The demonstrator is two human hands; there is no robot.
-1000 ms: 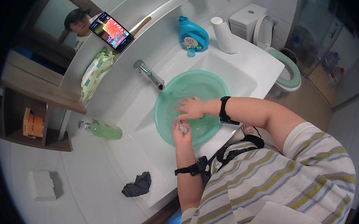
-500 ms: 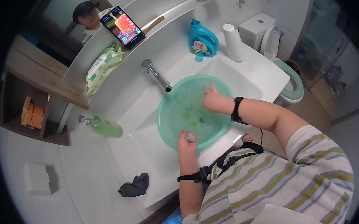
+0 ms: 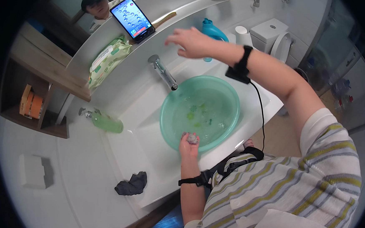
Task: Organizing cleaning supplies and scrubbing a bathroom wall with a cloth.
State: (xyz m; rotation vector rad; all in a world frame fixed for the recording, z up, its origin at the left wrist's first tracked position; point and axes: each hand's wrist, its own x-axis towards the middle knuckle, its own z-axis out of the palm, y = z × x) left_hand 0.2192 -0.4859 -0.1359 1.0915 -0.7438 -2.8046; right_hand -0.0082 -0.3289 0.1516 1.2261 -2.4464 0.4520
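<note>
A round green basin point(image 3: 163, 122) stands in the white sink point(image 3: 137, 156), holding water with several green bits in it. At the basin's near rim, my left hand point(image 3: 188, 147) has its fingers curled round a small wet grey wad point(image 3: 192, 138), whose kind I cannot make out. My right hand point(image 3: 193, 43) is raised beyond the basin with fingers apart and nothing in it. Close to it are the chrome faucet point(image 3: 163, 72) and a lit phone point(image 3: 133, 19) propped on the ledge.
A crumpled dark cloth point(image 3: 131, 185) and a green pump bottle point(image 3: 107, 122) lie left of the basin. Green-and-white wipes point(image 3: 109, 62) rest on the ledge. A blue jug point(image 3: 213, 32), partly behind my right arm, stands near a white cylinder point(image 3: 243, 36). A cable point(image 3: 261, 113) hangs from my right wrist.
My right hand has moved up and left, out of the basin and toward the phone. My left hand stays at the near rim with the grey wad. The phone's picture has changed.
</note>
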